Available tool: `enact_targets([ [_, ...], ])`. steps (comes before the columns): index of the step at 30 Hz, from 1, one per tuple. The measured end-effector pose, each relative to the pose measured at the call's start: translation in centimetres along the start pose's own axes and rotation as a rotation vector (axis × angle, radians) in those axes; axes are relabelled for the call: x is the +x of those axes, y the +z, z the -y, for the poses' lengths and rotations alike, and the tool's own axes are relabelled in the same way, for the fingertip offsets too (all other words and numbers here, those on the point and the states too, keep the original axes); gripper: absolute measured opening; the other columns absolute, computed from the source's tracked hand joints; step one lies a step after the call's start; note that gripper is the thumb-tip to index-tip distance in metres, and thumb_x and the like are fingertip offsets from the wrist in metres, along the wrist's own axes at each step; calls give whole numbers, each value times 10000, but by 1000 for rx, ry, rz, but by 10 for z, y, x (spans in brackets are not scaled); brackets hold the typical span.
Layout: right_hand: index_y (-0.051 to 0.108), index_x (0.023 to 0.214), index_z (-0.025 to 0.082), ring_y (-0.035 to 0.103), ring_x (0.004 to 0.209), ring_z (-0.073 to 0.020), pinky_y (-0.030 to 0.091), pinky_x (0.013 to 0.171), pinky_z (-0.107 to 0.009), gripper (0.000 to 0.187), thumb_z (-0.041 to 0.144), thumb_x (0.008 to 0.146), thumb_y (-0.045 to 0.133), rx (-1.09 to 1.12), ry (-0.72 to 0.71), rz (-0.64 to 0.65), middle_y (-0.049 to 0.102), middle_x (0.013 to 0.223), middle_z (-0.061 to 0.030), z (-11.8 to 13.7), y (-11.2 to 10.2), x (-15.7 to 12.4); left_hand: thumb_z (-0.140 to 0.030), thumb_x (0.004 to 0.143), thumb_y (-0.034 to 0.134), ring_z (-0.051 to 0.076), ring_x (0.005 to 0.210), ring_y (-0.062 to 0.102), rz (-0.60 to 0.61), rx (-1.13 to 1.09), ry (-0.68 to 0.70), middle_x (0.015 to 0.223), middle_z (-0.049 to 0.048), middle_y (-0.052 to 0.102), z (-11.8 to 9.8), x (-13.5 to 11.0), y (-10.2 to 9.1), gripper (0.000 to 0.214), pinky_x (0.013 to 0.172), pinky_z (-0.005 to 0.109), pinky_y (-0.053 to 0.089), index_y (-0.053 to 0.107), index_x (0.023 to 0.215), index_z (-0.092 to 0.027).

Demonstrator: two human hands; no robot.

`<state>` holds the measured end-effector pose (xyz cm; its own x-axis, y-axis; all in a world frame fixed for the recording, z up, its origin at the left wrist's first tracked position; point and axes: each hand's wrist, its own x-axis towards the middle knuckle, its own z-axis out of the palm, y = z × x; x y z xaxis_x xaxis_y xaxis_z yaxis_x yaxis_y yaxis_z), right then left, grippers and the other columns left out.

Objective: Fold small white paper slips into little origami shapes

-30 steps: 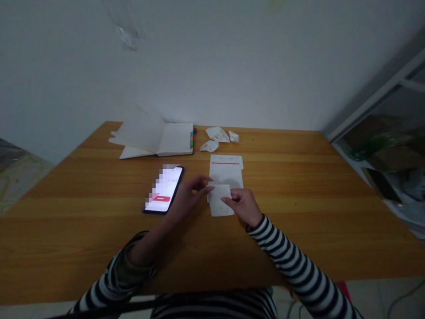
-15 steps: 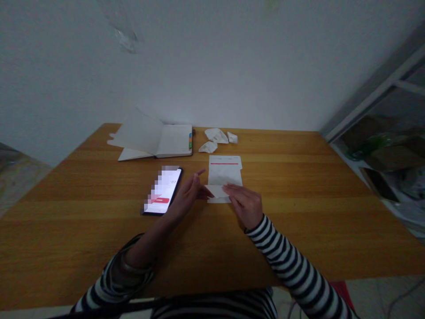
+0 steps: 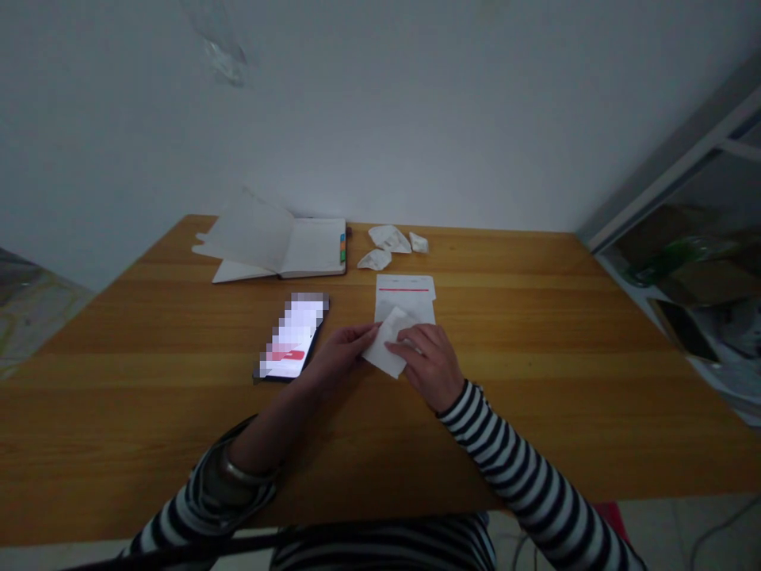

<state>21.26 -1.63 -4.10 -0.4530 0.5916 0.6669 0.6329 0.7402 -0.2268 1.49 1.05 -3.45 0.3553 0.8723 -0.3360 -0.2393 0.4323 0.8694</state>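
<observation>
A small folded piece of white paper (image 3: pixel 386 349) is held up at a tilt between my two hands. My left hand (image 3: pixel 345 349) pinches its left edge. On the other side, my right hand (image 3: pixel 429 358) grips it with bent fingers. Just behind lies a white sheet (image 3: pixel 406 300) with a red line near its far edge; its near part is hidden by the folded paper and my right hand. Left of my left hand lies a phone (image 3: pixel 296 337) with its screen lit and partly blurred.
An open notebook (image 3: pixel 315 247) with coloured tabs lies at the back left, one page standing up. Several crumpled paper scraps (image 3: pixel 389 238) are near the wall. The wooden table (image 3: pixel 535 357) extends to both sides. Shelves with clutter (image 3: pixel 701 270) stand at the right.
The folded paper has been lifted from the table and turned at a slant. My left fingers have closed on its edge, and my right fingers have curled round it.
</observation>
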Motion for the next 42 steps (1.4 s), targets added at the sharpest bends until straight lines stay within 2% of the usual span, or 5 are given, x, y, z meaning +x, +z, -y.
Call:
enact_targets([
  [7,715,856,222,594,881,-220,458,798,-384,28,240,877,710,283,275,-41,689,891,-44,1,4,3,-339,741,834,133,780,649,100,-7,-28,926,70,776,0,-1,1,409,734,212,484,773,1098,-151],
  [13,665,738,214,592,846,-217,427,791,-376,158,290,869,708,304,548,-87,666,817,-29,3,9,9,-377,780,808,209,1028,679,154,-95,-3,1108,87,761,3,-4,12,395,984,334,497,765,1107,-160],
  [23,676,769,215,577,937,-229,435,895,-417,172,317,904,644,260,672,-192,652,925,-50,5,14,5,-356,829,766,289,1237,615,121,73,115,1361,94,653,11,-8,21,621,1125,451,414,573,1402,-212],
  [31,662,745,195,536,1216,-253,433,1070,-461,205,319,906,631,409,736,-332,566,1299,-118,9,26,2,-445,864,712,251,1050,720,17,20,100,1132,123,758,19,-5,22,642,1077,443,482,560,1413,-150],
  [42,721,734,190,621,1111,-253,481,1005,-433,187,299,876,669,616,818,-309,647,1212,-121,0,23,4,-374,822,768,265,1225,624,28,302,178,1381,93,638,8,-12,18,615,1101,397,450,584,1388,-218],
])
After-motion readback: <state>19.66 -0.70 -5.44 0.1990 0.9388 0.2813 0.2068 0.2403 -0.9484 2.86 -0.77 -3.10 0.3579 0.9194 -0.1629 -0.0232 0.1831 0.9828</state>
